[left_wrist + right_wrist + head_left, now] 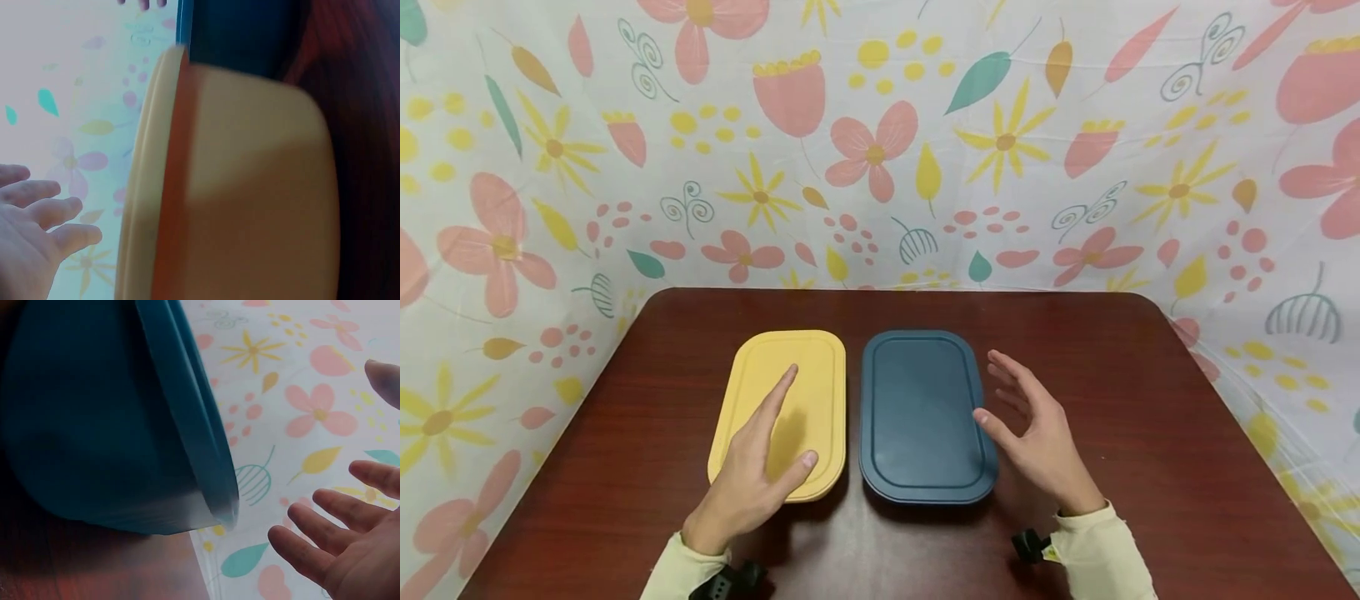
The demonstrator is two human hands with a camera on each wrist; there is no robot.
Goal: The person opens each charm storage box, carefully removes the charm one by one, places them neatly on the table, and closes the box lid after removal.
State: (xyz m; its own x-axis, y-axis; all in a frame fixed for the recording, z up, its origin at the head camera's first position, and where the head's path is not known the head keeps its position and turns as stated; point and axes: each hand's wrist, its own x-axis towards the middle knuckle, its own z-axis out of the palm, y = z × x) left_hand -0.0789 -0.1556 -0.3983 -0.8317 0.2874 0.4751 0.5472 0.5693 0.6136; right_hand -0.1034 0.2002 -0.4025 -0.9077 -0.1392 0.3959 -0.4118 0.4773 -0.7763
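Hanging beyond a person's left hand (752,475) and right hand (1045,442), a flowered cloth (1037,50) backs the dark reddish surface (1157,433) beneath them. A lidded blue box (917,400) rests on it just left of the right hand; a lidded yellow box (820,396) sits directly below the left hand. On each hand, thumb and fingers stand well apart. Pale sleeves (1108,550) end just behind the hands, with black straps (721,583) at the wrists.

Dark reddish-brown table (1165,442), rounded far corners; white floral sheet (925,108) behind, both sides
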